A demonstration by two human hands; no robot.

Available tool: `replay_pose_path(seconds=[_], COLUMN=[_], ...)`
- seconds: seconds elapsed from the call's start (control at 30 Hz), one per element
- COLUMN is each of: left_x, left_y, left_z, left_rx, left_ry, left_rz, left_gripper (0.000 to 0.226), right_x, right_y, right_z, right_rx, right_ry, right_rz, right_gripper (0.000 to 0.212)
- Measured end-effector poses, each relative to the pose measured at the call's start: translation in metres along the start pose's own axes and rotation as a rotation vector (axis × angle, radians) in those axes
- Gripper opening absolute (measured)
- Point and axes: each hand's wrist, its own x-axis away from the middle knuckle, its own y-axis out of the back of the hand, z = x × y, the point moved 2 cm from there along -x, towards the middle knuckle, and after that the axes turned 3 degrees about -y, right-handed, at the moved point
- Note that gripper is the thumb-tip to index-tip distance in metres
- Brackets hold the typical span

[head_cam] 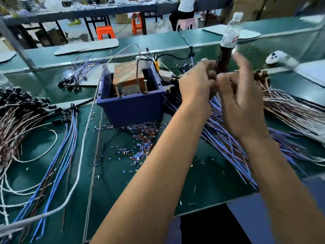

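- head view: the left hand (195, 83) and right hand (241, 106) meet above the right part of the dark green table mat (158, 182), just right of a deep blue plastic bin (130, 110).
- the thin blue and violet insulated wires (228, 138) fan across the mat under both forearms and gather upward to where the hands meet.
- left fingers are curled tight and seem to hold the gathered wire ends. the grip itself is hidden.
- the right thumb side presses against the left hand. its other fingers are lifted, spread and blurred, so i cannot tell if it pinches anything.
- handling, as a guess: the wires look very light, limp and springy, smooth-coated, and likely to tangle or slip through as a bunch. the stripped tips would bend easily.
- best hold is probably a pinch close behind the ends, with one strand teased off at a time.
- nearby: a separate heap of brown and white wires (290, 110) lies to the right. small cut insulation scraps (140, 138) are scattered in front of the bin. a clear plastic water bottle (230, 32) stands behind the hands.
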Motion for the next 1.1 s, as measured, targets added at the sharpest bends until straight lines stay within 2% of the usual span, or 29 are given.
replay_pose_path(seconds=[0.07, 0.17, 0.27, 0.33, 0.4, 0.53, 0.57, 0.63, 0.73, 0.83, 1.0, 1.1], left_x=[-0.005, -0.016, -0.027, -0.033, -0.039, -0.059, -0.061, -0.064, -0.064, -0.055, -0.008, 0.020], left_y=[-0.006, -0.013, -0.019, -0.018, -0.014, -0.006, -0.004, 0.001, 0.008, 0.014, 0.035, 0.072], left_z=[-0.004, -0.013, -0.018, -0.020, -0.017, -0.001, 0.002, 0.007, 0.014, 0.016, 0.000, -0.015], left_rx=[0.132, 0.314, 0.348, 0.242, 0.006, -0.929, -1.081, -1.236, -1.337, -1.331, -1.091, -1.154], left_ry=[-0.005, -0.030, -0.040, -0.057, -0.080, -0.340, -0.393, -0.440, -0.464, -0.496, -0.604, -0.479], left_rz=[-0.013, 0.005, 0.023, -0.009, -0.067, -0.157, -0.155, -0.139, -0.136, -0.112, 0.185, 0.332], left_gripper=[0.034, 0.040, 0.035, 0.029, 0.031, 0.046, 0.047, 0.051, 0.057, 0.059, 0.037, 0.034], right_x=[0.001, 0.001, -0.001, -0.002, -0.003, 0.008, 0.012, 0.018, 0.021, 0.020, 0.025, 0.038], right_y=[0.007, 0.018, 0.040, 0.057, 0.066, 0.055, 0.051, 0.044, 0.037, 0.032, 0.007, -0.032], right_z=[-0.002, -0.007, -0.014, -0.017, -0.022, -0.039, -0.043, -0.050, -0.054, -0.049, -0.015, 0.019], right_rx=[0.110, -0.021, 0.031, 0.087, 0.161, 0.417, 0.457, 0.486, 0.480, 0.487, 0.392, 0.353], right_ry=[-0.027, -0.078, -0.063, -0.055, -0.058, -0.137, -0.163, -0.229, -0.310, -0.318, -0.198, -0.079], right_rz=[0.055, 0.134, 0.049, -0.037, -0.042, 0.067, 0.081, 0.113, 0.148, 0.119, 0.052, 0.127], right_gripper=[0.062, 0.049, 0.029, 0.020, 0.019, 0.018, 0.018, 0.018, 0.017, 0.012, 0.010, 0.008])
